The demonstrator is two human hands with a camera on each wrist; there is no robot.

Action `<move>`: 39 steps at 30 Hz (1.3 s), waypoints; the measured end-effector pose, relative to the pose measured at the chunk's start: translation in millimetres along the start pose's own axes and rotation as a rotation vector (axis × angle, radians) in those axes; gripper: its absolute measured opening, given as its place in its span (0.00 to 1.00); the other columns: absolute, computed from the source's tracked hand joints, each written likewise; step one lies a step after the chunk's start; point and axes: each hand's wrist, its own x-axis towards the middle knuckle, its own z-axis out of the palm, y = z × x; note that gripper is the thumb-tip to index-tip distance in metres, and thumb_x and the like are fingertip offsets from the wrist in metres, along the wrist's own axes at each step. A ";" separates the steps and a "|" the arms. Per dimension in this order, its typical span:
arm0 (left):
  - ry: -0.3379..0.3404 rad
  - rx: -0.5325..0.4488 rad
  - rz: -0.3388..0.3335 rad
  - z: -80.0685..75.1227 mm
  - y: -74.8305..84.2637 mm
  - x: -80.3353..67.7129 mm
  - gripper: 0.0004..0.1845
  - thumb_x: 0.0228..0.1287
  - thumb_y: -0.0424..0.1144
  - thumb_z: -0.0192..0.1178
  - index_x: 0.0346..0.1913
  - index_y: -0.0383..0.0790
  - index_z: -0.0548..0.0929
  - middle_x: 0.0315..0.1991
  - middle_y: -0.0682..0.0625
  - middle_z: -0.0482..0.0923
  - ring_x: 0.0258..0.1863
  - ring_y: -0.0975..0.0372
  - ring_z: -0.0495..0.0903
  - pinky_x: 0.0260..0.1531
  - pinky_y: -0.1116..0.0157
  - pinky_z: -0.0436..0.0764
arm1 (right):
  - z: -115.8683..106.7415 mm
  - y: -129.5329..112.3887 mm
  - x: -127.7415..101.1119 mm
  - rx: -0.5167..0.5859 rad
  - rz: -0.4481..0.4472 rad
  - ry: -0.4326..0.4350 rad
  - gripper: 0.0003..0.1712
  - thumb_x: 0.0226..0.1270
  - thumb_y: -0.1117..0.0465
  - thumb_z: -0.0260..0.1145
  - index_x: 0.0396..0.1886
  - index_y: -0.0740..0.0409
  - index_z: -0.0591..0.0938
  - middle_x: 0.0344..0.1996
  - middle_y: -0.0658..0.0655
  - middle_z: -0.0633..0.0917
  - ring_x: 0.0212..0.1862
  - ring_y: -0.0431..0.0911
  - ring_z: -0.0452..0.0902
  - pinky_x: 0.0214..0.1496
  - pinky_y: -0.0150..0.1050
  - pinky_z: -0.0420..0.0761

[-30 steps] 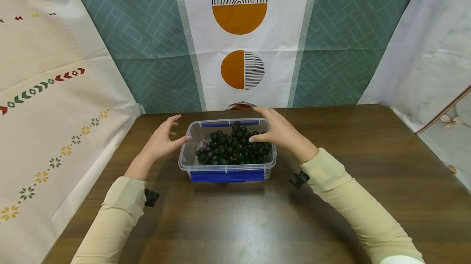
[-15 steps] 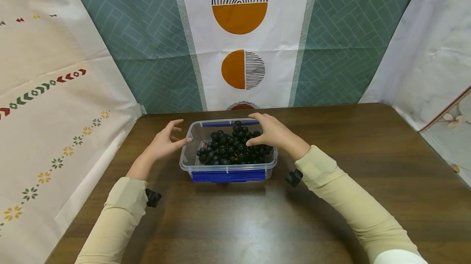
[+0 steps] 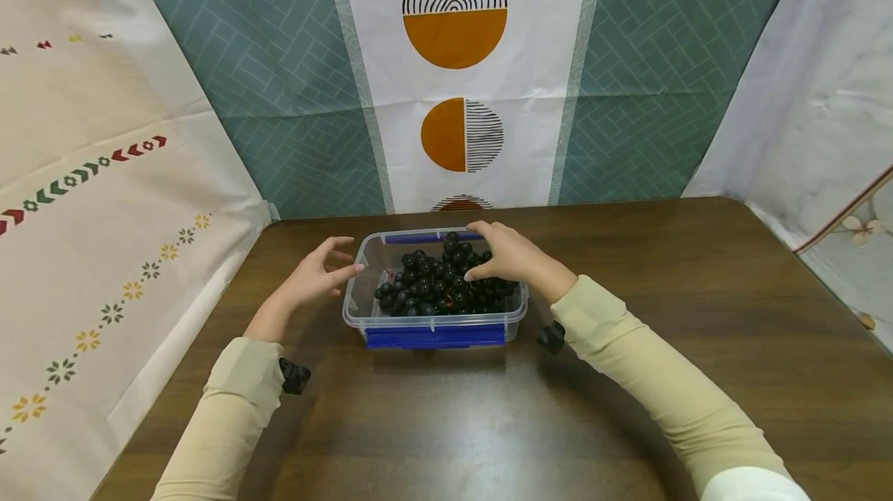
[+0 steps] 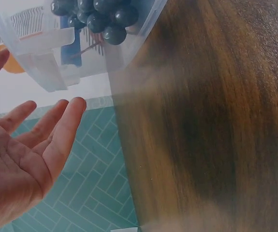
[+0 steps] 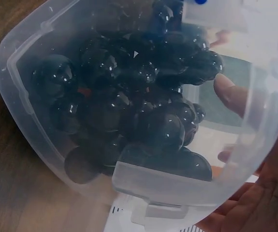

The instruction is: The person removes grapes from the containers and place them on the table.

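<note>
A clear plastic food container (image 3: pixel 373 262) with blue clips stands near the table's far edge, without a lid on it. Dark grapes (image 3: pixel 425 278) are heaped inside, mostly toward its right side. My left hand (image 3: pixel 310 278) hovers at the container's left end, fingers spread and holding nothing; a gap shows between fingertips and wall in the left wrist view. Over the right end reaches my right hand (image 3: pixel 515 259), its thumb (image 5: pixel 233 94) inside beside the grapes. Whether that thumb touches a grape I cannot tell. The other right fingers lie beyond the container wall in the right wrist view.
Brown wooden table (image 3: pixel 446 416) extends in front of the container and to both sides. A patterned cloth (image 3: pixel 286 82) hangs behind its far edge. An embroidered cloth (image 3: pixel 125 237) slopes along the left, and a pale cloth (image 3: pixel 830 121) hangs on the right.
My right hand has shifted left and a little nearer, so its thumb sits further over the grapes. My left hand has dipped slightly. The container stays in place.
</note>
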 end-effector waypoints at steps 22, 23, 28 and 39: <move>-0.073 -0.158 -0.006 4.0 -14.0 1.6 0.36 0.69 0.43 0.55 0.73 0.37 0.52 0.64 0.28 0.60 0.57 0.38 0.71 0.37 0.52 0.84 | 5.6 2.0 12.5 -0.161 0.013 -0.220 0.55 0.52 0.51 0.76 0.74 0.57 0.56 0.67 0.64 0.66 0.68 0.60 0.60 0.64 0.55 0.68; -0.074 -0.159 -0.007 4.0 -13.9 1.7 0.36 0.69 0.43 0.55 0.73 0.37 0.51 0.64 0.28 0.60 0.57 0.38 0.71 0.37 0.52 0.84 | 6.0 2.1 13.0 -0.166 0.016 -0.222 0.55 0.51 0.50 0.76 0.74 0.56 0.55 0.67 0.64 0.65 0.68 0.60 0.60 0.64 0.55 0.69; -0.085 -0.172 -0.009 3.7 -12.9 2.9 0.35 0.69 0.43 0.55 0.72 0.37 0.52 0.64 0.28 0.59 0.59 0.38 0.69 0.38 0.52 0.84 | 8.2 1.1 16.0 -0.186 0.040 -0.224 0.57 0.50 0.50 0.77 0.74 0.55 0.54 0.68 0.62 0.67 0.66 0.58 0.64 0.61 0.53 0.73; -0.079 -0.153 0.014 3.4 -9.5 4.3 0.34 0.67 0.41 0.57 0.71 0.40 0.55 0.63 0.28 0.63 0.55 0.42 0.73 0.36 0.52 0.84 | 11.5 2.2 19.5 -0.234 0.062 -0.206 0.58 0.48 0.50 0.78 0.74 0.52 0.54 0.63 0.57 0.74 0.41 0.49 0.79 0.33 0.41 0.74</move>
